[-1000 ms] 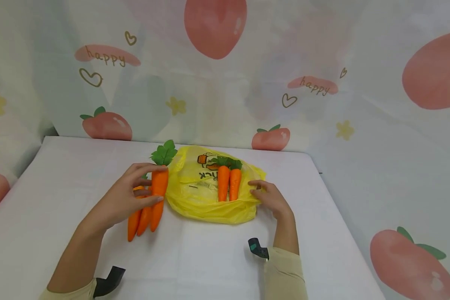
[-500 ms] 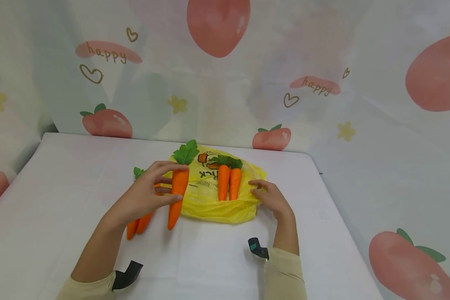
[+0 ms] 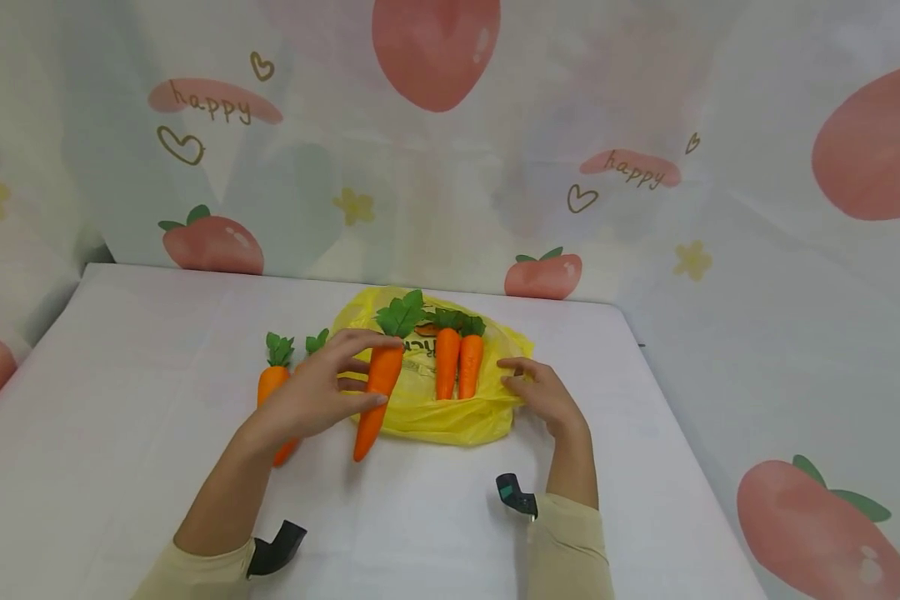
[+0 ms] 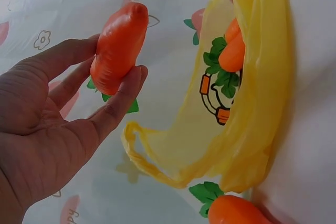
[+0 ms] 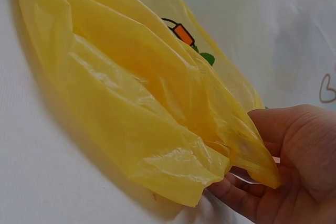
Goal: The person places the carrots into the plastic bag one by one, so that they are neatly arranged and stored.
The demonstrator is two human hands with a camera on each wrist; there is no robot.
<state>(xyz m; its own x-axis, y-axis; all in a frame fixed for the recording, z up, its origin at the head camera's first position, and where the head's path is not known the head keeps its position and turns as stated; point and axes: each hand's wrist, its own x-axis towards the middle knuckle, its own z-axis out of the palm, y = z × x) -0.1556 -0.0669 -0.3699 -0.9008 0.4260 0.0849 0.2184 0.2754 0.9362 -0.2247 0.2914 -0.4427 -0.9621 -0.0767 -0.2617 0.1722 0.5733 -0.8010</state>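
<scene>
My left hand [image 3: 311,396] pinches an orange carrot [image 3: 381,383] with green leaves between thumb and fingers, its tip slanting down in front of the yellow plastic bag [image 3: 450,429]. In the left wrist view the held carrot [image 4: 119,45] is beside the bag's mouth. Two more carrots [image 3: 447,362] lie inside the bag, leaves toward the back. With its fingers at the rim, my right hand [image 3: 549,398] grips the bag's right edge; the right wrist view has the plastic [image 5: 252,156] between thumb and fingers. Left of the bag lie two carrots [image 3: 272,383], partly hidden by my left hand and wrist.
A white cloth-covered table [image 3: 420,517] carries everything. Behind it hangs a pale backdrop [image 3: 450,200] printed with peaches, hearts and "happy". Black wrist devices [image 3: 277,550] sit at both sleeves.
My left hand has carried its carrot rightward from beside the other loose carrots to in front of the bag's left part. My right hand has stayed at the bag's edge.
</scene>
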